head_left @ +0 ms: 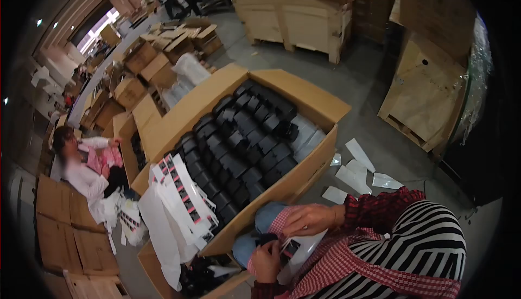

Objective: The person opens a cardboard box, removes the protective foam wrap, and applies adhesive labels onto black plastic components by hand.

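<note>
My left hand [266,262] is closed at my lap, its fingers bent round the edge of a small black plastic part [265,239] that is mostly hidden. Above it, my right hand [310,220] has its fingers curled down towards that part; what they pinch is too small to make out. Between my hands and body a white label sheet [304,247] with dark and pink labels lies over my red gingham apron. Rows of black plastic parts [239,141] fill the large cardboard box [296,188] before me. More label sheets [182,190] hang over its near left corner.
Below the big box, a lower carton [157,274] holds black pieces. White paper scraps [355,174] litter the floor at right. A co-worker [89,171] sits at left beside another carton. Wooden crates [293,25] and stacked boxes stand behind.
</note>
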The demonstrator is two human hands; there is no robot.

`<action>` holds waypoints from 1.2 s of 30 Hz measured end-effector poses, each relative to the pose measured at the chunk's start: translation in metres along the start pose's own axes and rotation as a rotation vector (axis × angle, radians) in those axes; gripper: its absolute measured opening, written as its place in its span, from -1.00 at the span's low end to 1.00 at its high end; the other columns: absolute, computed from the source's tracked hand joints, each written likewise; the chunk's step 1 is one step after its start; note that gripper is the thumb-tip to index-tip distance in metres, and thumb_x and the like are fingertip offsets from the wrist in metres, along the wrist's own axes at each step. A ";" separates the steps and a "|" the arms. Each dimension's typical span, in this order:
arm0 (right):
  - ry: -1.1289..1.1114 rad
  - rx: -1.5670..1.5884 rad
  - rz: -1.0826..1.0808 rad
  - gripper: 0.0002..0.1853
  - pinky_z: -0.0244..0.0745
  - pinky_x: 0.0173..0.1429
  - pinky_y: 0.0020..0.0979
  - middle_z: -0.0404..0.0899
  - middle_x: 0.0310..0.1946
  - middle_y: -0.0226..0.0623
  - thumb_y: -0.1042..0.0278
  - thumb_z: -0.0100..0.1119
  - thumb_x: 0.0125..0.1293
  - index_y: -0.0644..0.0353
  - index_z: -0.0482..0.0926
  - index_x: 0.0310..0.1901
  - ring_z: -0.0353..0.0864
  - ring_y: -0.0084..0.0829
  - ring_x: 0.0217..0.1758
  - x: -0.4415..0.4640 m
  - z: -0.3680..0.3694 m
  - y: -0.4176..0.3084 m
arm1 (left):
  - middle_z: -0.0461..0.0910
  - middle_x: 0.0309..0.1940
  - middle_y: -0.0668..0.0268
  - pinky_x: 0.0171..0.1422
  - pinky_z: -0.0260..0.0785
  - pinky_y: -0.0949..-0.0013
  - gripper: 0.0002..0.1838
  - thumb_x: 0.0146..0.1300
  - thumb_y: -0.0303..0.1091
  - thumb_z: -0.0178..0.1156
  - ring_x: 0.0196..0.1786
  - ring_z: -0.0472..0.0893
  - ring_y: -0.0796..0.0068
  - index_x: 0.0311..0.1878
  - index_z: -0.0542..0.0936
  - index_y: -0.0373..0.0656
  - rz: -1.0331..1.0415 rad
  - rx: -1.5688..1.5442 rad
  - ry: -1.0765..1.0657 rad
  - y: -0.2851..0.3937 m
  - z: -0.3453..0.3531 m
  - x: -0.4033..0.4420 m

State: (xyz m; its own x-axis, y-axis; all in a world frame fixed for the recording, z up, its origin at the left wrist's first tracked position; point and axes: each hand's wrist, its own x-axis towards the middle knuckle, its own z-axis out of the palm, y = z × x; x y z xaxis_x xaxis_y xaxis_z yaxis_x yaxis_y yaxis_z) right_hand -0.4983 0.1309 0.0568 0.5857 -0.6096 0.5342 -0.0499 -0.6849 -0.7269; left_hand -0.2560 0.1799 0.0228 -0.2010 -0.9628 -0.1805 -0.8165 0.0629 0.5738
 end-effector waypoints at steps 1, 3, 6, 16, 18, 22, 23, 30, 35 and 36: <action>0.023 -0.011 0.009 -0.86 0.43 0.01 -0.33 0.61 -0.23 -0.24 0.52 0.21 0.27 0.27 0.61 -0.14 0.59 -0.29 -0.13 0.004 0.000 -0.004 | 0.64 -0.30 0.00 -0.13 0.45 0.18 -0.78 0.29 -0.29 0.16 -0.23 0.63 0.04 -0.18 0.66 -0.23 0.019 -0.045 0.115 0.003 -0.006 -0.003; 0.099 0.211 0.294 -0.89 0.45 -0.11 -0.45 0.57 -0.31 -0.32 0.51 0.23 0.26 0.26 0.61 -0.18 0.56 -0.42 -0.17 0.005 0.008 -0.004 | 0.61 -0.21 -0.03 -0.06 0.44 0.16 -0.73 0.32 -0.39 0.09 -0.16 0.61 0.01 0.05 0.59 -0.16 0.089 -0.177 0.266 0.005 -0.017 -0.003; 0.277 0.603 0.567 -0.95 0.39 -0.26 -0.59 0.49 -0.38 -0.50 0.53 0.22 0.28 0.24 0.56 -0.24 0.46 -0.68 -0.29 0.016 0.020 0.002 | 0.59 -0.10 0.01 0.02 0.42 0.27 -0.53 0.33 -0.50 0.07 -0.07 0.61 0.18 0.31 0.36 -0.15 0.057 -0.344 0.386 0.027 -0.043 -0.007; 0.338 0.730 0.596 -0.96 0.28 -0.35 -0.65 0.40 -0.39 -0.55 0.52 0.23 0.29 0.28 0.56 -0.29 0.37 -0.77 -0.38 0.081 0.032 -0.030 | 0.49 0.07 0.10 0.09 0.44 0.41 -0.16 0.34 -0.58 0.05 0.04 0.53 0.47 0.52 -0.23 -0.07 -0.154 -1.235 0.213 0.052 -0.068 -0.017; 0.330 0.719 0.630 -0.95 0.27 -0.36 -0.65 0.40 -0.38 -0.54 0.52 0.24 0.28 0.28 0.57 -0.31 0.37 -0.77 -0.38 0.083 0.036 -0.030 | 0.49 0.08 0.11 0.09 0.45 0.40 -0.15 0.34 -0.58 0.05 0.03 0.53 0.47 0.52 -0.25 -0.07 -0.149 -1.263 0.226 0.057 -0.068 -0.019; 0.301 0.664 0.568 -0.94 0.27 -0.36 -0.63 0.40 -0.38 -0.52 0.52 0.25 0.27 0.28 0.57 -0.33 0.35 -0.75 -0.38 0.085 0.040 -0.030 | 0.47 0.13 0.11 0.10 0.50 0.31 -0.19 0.34 -0.59 0.04 0.08 0.53 0.42 0.51 -0.21 -0.09 -0.136 -1.324 0.286 0.063 -0.069 -0.020; 0.308 0.668 0.589 -0.94 0.27 -0.36 -0.63 0.41 -0.39 -0.52 0.52 0.25 0.27 0.28 0.57 -0.34 0.35 -0.75 -0.39 0.086 0.039 -0.032 | 0.45 0.16 0.10 0.11 0.53 0.26 -0.21 0.33 -0.61 0.03 0.10 0.54 0.37 0.51 -0.16 -0.09 -0.140 -1.341 0.281 0.063 -0.069 -0.021; 0.309 0.622 0.558 -0.94 0.30 -0.37 -0.64 0.42 -0.42 -0.51 0.52 0.26 0.27 0.30 0.59 -0.33 0.38 -0.76 -0.39 0.088 0.034 -0.032 | 0.42 0.19 0.10 0.15 0.51 0.24 -0.20 0.33 -0.60 0.04 0.12 0.53 0.35 0.51 -0.16 -0.11 -0.135 -1.319 0.241 0.060 -0.070 -0.022; 0.285 0.634 0.585 -0.94 0.28 -0.47 -0.66 0.42 -0.44 -0.51 0.52 0.26 0.27 0.30 0.59 -0.34 0.38 -0.77 -0.47 0.089 0.031 -0.032 | 0.42 0.19 0.11 0.16 0.51 0.24 -0.22 0.33 -0.59 0.04 0.13 0.53 0.34 0.51 -0.14 -0.12 -0.113 -1.336 0.219 0.060 -0.070 -0.020; 0.284 0.634 0.584 -0.94 0.28 -0.47 -0.66 0.42 -0.44 -0.51 0.52 0.26 0.27 0.30 0.59 -0.34 0.38 -0.77 -0.47 0.089 0.031 -0.032 | 0.42 0.19 0.11 0.16 0.51 0.24 -0.22 0.33 -0.59 0.04 0.13 0.53 0.34 0.51 -0.14 -0.12 -0.114 -1.336 0.221 0.060 -0.070 -0.020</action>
State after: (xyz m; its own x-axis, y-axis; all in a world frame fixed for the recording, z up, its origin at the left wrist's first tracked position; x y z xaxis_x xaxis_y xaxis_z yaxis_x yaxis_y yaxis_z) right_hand -0.4194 0.1109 0.1139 0.3817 -0.9238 0.0310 0.2276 0.0614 -0.9718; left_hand -0.2628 0.1847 0.1169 0.0249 -0.9752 -0.2201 0.3461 -0.1981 0.9170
